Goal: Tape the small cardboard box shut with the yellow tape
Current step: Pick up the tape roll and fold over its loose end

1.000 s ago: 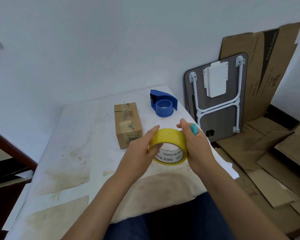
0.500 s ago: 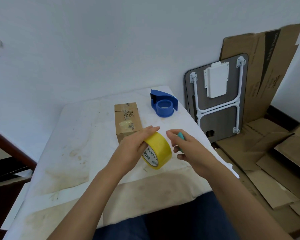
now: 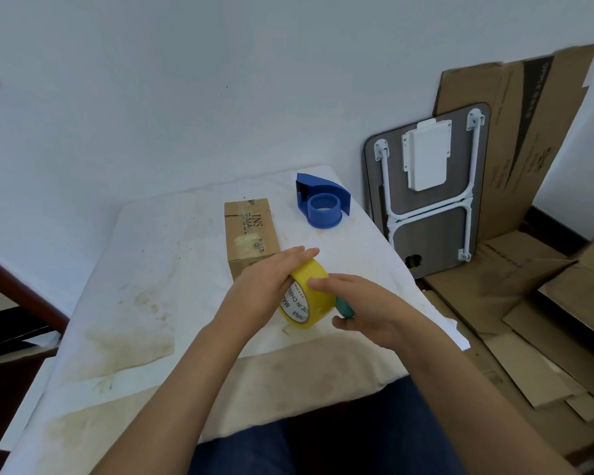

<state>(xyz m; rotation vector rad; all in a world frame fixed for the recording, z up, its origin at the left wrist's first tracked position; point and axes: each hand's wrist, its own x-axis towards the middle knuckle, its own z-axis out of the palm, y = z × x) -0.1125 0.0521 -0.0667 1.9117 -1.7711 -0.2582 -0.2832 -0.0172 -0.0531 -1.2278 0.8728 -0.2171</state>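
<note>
The small cardboard box (image 3: 249, 231) lies on the white-covered table (image 3: 151, 269), with old clear tape and black print on its top. Just in front of it, my left hand (image 3: 261, 289) grips the yellow tape roll (image 3: 311, 298) from the left, tilted so its white core faces me. My right hand (image 3: 364, 310) rests its fingertips on the roll's yellow outer face and also holds a small teal object (image 3: 343, 308) against the palm. The roll hovers near the table, close to the box's near right corner.
A blue tape dispenser (image 3: 323, 200) stands behind the box near the table's right edge. A folded grey table (image 3: 429, 197) and flattened cardboard sheets (image 3: 528, 303) lean and lie to the right, on the floor. A wall rises right behind the table. My legs are under its near edge.
My left hand has turned the roll and carried it left toward the box. My right hand let go of the roll's right side and now touches its outer face with the fingertips.
</note>
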